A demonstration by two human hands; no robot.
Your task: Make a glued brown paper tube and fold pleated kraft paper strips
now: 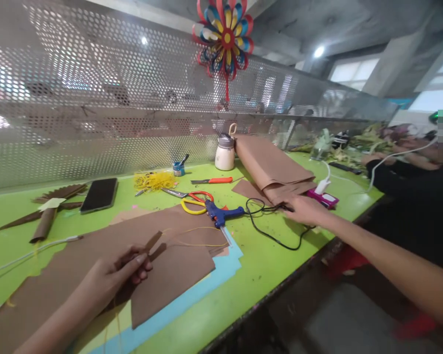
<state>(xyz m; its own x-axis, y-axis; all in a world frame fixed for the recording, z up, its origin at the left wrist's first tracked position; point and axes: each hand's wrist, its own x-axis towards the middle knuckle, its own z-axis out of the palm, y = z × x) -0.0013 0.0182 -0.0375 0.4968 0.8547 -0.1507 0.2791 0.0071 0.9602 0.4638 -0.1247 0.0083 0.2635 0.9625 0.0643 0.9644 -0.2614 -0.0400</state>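
My left hand (127, 268) is closed on a small strip of brown paper (154, 241), above the large brown paper sheets (180, 280). My right hand (304, 210) reaches far to the right, with its fingers closed around a black cord (262, 208). Looping over the green table, the cord runs to a blue glue gun (223, 214), which lies with its nozzle toward me. Beside my right hand is a purple power strip (327, 199) with a white plug in it. Scissors (192, 196) with red and yellow handles lie behind the glue gun.
Farther back lie an orange-handled knife (221, 180), yellow shreds (155, 181), a blue jar (178, 168) and a white bottle (225, 156). Folded brown paper (273, 162) leans there. A phone (99, 195) and a brown paper piece (44, 223) are left. A person (409, 196) sits right.
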